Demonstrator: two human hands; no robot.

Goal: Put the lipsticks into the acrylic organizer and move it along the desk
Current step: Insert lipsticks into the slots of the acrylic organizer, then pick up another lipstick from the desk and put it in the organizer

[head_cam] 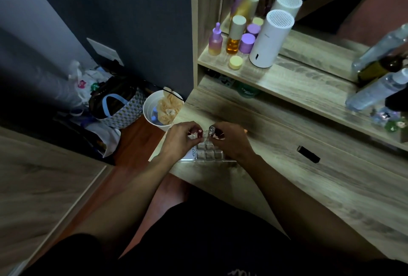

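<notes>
A clear acrylic organizer (207,153) with a grid of square cells sits near the left front corner of the wooden desk (309,183). Over its far left cells, my left hand (178,140) pinches a dark red lipstick (199,132) held upright. My right hand (229,141) holds a silver-capped lipstick (212,131) above the far middle cells, fingers closed around its dark body. Both hands partly hide the organizer's far rows. A black lipstick (308,154) lies alone on the desk to the right.
On the shelf (287,81) above the desk stand a white cylinder (270,39), purple and amber bottles (234,37) and a yellow jar (235,62). Clear bottles (375,90) lean at the right. A white bin (159,110) and bags (114,105) are on the floor at left.
</notes>
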